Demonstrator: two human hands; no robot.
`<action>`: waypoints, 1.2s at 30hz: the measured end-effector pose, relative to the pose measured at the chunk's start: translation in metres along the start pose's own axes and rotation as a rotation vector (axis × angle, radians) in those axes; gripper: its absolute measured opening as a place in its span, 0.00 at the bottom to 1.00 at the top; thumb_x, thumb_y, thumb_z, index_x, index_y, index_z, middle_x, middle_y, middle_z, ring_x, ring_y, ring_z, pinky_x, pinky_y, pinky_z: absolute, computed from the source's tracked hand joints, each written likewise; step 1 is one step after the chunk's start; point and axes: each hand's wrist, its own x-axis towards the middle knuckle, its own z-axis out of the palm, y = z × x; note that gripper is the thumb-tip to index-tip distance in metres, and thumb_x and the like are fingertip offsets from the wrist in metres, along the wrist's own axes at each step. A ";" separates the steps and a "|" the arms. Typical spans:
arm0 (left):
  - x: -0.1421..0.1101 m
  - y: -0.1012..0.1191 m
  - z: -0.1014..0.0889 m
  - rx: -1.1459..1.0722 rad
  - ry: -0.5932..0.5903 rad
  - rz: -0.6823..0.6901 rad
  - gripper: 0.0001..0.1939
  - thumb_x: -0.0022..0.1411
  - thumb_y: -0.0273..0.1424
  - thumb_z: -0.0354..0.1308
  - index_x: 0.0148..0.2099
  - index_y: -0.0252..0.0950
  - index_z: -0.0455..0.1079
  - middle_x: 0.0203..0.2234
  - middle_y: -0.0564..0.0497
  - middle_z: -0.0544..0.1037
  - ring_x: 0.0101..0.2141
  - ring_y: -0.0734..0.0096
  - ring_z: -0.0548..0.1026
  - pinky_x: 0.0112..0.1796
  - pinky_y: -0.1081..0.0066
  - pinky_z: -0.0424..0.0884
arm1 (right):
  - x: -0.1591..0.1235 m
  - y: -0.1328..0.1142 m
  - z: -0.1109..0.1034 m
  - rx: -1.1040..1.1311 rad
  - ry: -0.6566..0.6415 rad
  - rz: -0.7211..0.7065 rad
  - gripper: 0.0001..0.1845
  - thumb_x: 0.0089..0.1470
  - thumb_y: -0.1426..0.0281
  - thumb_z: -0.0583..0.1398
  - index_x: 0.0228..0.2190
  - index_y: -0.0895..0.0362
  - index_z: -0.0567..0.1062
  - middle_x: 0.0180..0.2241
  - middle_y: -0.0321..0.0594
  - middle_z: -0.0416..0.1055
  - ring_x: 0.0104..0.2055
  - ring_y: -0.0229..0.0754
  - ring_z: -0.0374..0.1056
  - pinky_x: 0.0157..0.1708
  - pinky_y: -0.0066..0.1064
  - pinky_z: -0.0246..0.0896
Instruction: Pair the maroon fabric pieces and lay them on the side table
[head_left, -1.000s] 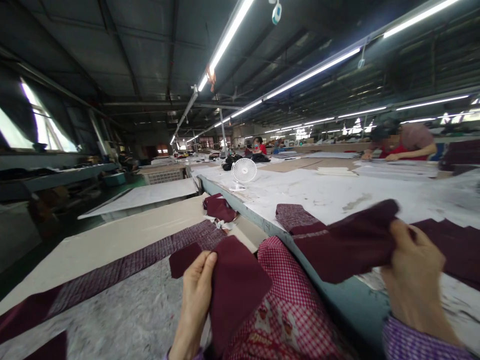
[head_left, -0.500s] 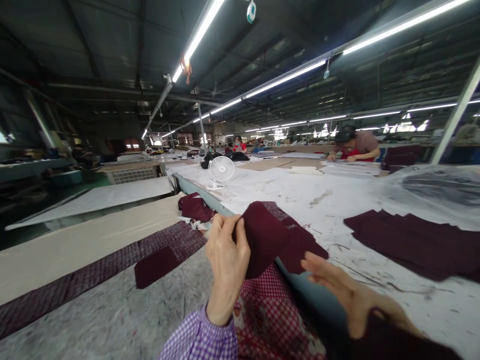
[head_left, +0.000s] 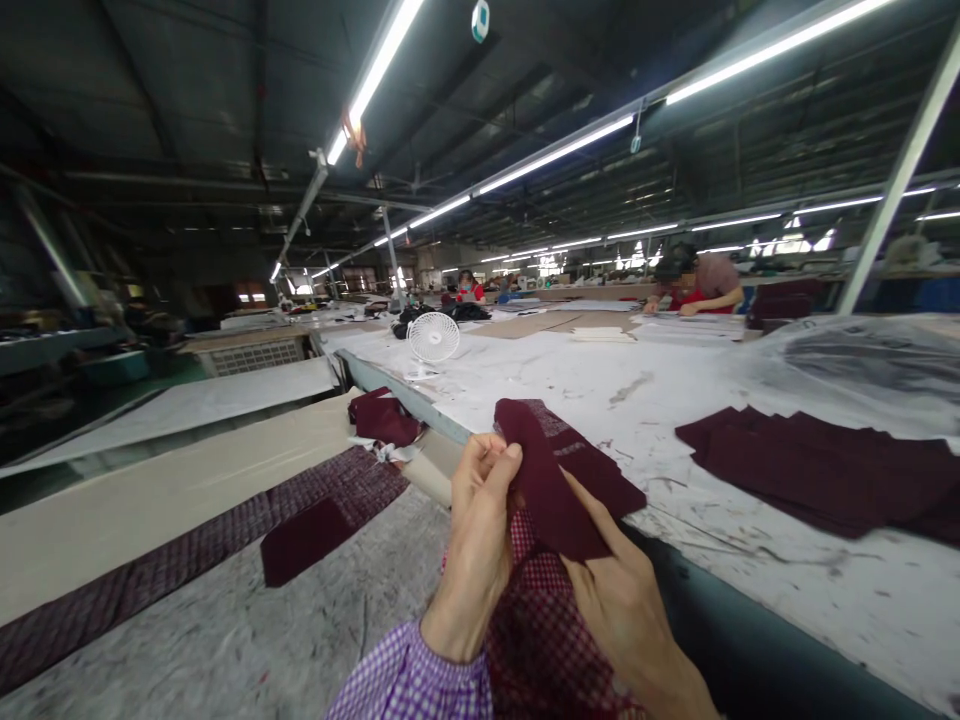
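Observation:
A dark maroon fabric piece [head_left: 551, 495] is held up in front of me between both hands. My left hand [head_left: 484, 510] pinches its upper left edge, thumb on top. My right hand [head_left: 619, 580] grips its lower right part, with the fingers partly hidden behind the cloth. Just beyond it, more maroon pieces [head_left: 611, 475], some with a speckled grey surface, lie at the edge of the white table [head_left: 540, 365].
A stack of maroon pieces [head_left: 817, 470] lies to the right. On the left, a row of overlapping speckled pieces [head_left: 210, 550] runs along a grey surface, near crumpled maroon cloth [head_left: 384, 418]. A small white fan [head_left: 433, 338] stands farther back. A co-worker [head_left: 701, 280] bends over the far table.
My right hand has come in from the right and taken hold of the fabric piece's lower part. My left hand has shifted slightly right, and the piece is turned and tilted.

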 end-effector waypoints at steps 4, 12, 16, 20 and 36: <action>0.002 0.008 -0.003 0.132 -0.166 0.153 0.11 0.59 0.38 0.56 0.40 0.35 0.65 0.35 0.48 0.75 0.34 0.70 0.74 0.34 0.71 0.72 | 0.004 0.017 -0.018 0.099 0.175 0.533 0.19 0.57 0.61 0.55 0.45 0.55 0.77 0.43 0.43 0.76 0.43 0.46 0.73 0.46 0.37 0.69; 0.014 -0.045 -0.078 1.177 -0.197 0.543 0.26 0.59 0.23 0.51 0.60 0.40 0.59 0.52 0.44 0.68 0.52 0.60 0.65 0.54 0.53 0.63 | 0.002 0.053 -0.060 0.465 0.139 1.060 0.25 0.44 0.56 0.64 0.44 0.51 0.77 0.43 0.40 0.76 0.50 0.50 0.68 0.52 0.40 0.63; 0.009 -0.079 -0.077 1.374 -0.349 0.603 0.42 0.52 0.18 0.53 0.67 0.41 0.44 0.63 0.41 0.50 0.63 0.50 0.48 0.58 0.46 0.54 | 0.003 0.052 -0.057 0.548 0.122 1.121 0.25 0.43 0.57 0.64 0.44 0.52 0.77 0.43 0.42 0.76 0.49 0.51 0.69 0.49 0.40 0.67; 0.005 -0.094 -0.065 1.457 -0.462 0.678 0.47 0.47 0.13 0.48 0.67 0.46 0.43 0.66 0.44 0.42 0.64 0.47 0.39 0.58 0.41 0.50 | -0.003 0.056 -0.055 0.312 -0.040 1.045 0.27 0.47 0.55 0.60 0.47 0.55 0.75 0.49 0.44 0.72 0.54 0.51 0.64 0.54 0.44 0.59; 0.026 -0.104 -0.045 1.349 -0.360 0.734 0.34 0.50 0.18 0.51 0.60 0.39 0.56 0.60 0.42 0.57 0.61 0.54 0.49 0.58 0.47 0.52 | 0.006 0.063 -0.054 -0.231 -0.219 0.710 0.26 0.52 0.53 0.50 0.44 0.52 0.78 0.40 0.43 0.77 0.41 0.53 0.73 0.42 0.46 0.67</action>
